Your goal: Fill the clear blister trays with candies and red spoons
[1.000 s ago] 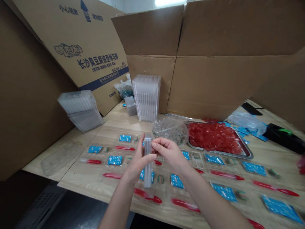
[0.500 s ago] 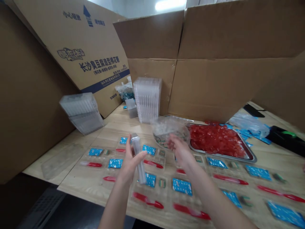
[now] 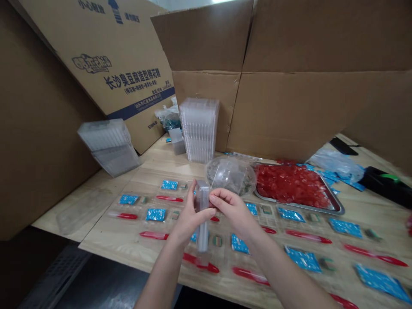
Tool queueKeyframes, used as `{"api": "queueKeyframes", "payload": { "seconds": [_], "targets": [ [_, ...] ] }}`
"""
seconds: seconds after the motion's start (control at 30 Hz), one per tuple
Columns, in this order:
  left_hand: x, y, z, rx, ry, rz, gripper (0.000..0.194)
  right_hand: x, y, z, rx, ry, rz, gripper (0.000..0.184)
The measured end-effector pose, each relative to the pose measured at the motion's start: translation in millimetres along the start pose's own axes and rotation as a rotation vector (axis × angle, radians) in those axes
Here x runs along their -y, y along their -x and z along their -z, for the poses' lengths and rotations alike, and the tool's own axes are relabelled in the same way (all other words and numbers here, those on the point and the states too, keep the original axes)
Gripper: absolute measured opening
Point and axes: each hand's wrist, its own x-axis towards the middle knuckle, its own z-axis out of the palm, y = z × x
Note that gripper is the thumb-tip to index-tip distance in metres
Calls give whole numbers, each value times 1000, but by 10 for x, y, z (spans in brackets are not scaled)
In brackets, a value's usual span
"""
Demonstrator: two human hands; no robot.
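Observation:
My left hand [image 3: 191, 216] is wrapped around a thin stack of clear plastic trays [image 3: 202, 219], held upright and edge-on above the table. My right hand [image 3: 230, 208] has its thumb and fingers pinched at the right edge of that stack. Below both hands lie rows of shallow clear trays, each with a blue sachet [image 3: 156, 214], a small green-and-white piece [image 3: 218, 241] and a red plastic item [image 3: 154, 235] like a folded utensil. Just behind my right hand is a round clear bowl [image 3: 214, 178], with clear plastic over its small contents.
A metal tray [image 3: 339, 208] of red packed pieces [image 3: 291, 186] sits right of the bowl. Taller clear-tray stacks stand at the back [image 3: 198, 131] and left [image 3: 111, 148]. Cardboard boxes [image 3: 283, 116] wall the back and left. Blue sachets and a plastic bag [image 3: 337, 165] lie far right.
My right hand has come back from over the bowl to the stack in my left hand. The left hand and stack have shifted right. The view has tilted slightly down.

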Motion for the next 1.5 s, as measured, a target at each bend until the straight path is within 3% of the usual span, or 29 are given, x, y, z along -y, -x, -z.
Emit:
{"api": "queueKeyframes", "payload": {
  "seconds": [0.23,0.3,0.4,0.47,0.53,0.6,0.7,0.77,1.0,1.17,1.3,1.4,1.5],
  "targets": [
    [-39,13,58,43,184,50,89,48,8,-17,-2,-76,28,24],
    [-48,3,121,0,220,46,85,113,-91,110,-80,-90,85,23],
    [-50,-6,228,-159,186,19,89,204,-309,397,-296,-212,202,18],
    [-39,-5,273,-219,144,1,91,211,-408,549,-451,-303,179,17],
    [-20,1,271,-197,116,-9,92,157,-398,581,-519,-327,84,18],
    [-5,8,215,-148,74,-18,95,74,-282,475,-425,-237,17,21],
    [-7,12,70,-76,32,-14,103,14,-50,185,-147,18,32,26],
    [-16,7,-12,-48,26,-1,106,42,35,29,-46,129,54,26],
    [14,-13,2,-11,-29,21,110,126,-17,-17,-6,156,31,30],
    [10,14,72,-5,106,18,103,110,12,-43,0,117,47,30],
    [-30,35,240,-95,228,43,85,181,-114,130,-146,0,125,24],
    [-48,43,379,-237,166,29,82,204,-302,377,-364,-209,224,25],
    [-36,46,431,-268,129,30,81,86,-387,532,-537,-325,139,28]
  ]
}}
